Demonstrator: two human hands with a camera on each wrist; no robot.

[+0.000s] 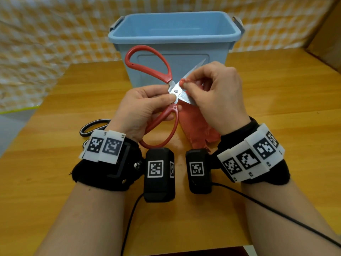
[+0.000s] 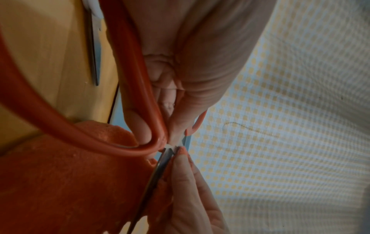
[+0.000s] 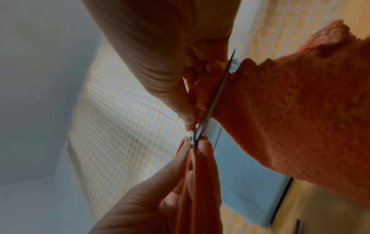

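A pair of red-handled scissors (image 1: pixel 147 60) is held above the table with its blades spread apart. My left hand (image 1: pixel 170 99) pinches it at the pivot, thumb on top, with the lower handle loop (image 2: pixel 128 63) running under the palm. My right hand (image 1: pixel 190 84) pinches an orange-red cloth (image 1: pixel 199 130) against a blade (image 3: pixel 216 95) close to the pivot. The rest of the cloth (image 3: pixel 290 110) hangs down under the right hand towards the table. One blade tip sticks out past the right knuckles.
A light blue plastic bin (image 1: pixel 175 34) with grey clip handles stands just behind the hands on the wooden table (image 1: pixel 276 108). A second pair of scissors (image 1: pixel 92 126) with black handles lies to the left of my left wrist. A checked cloth hangs behind.
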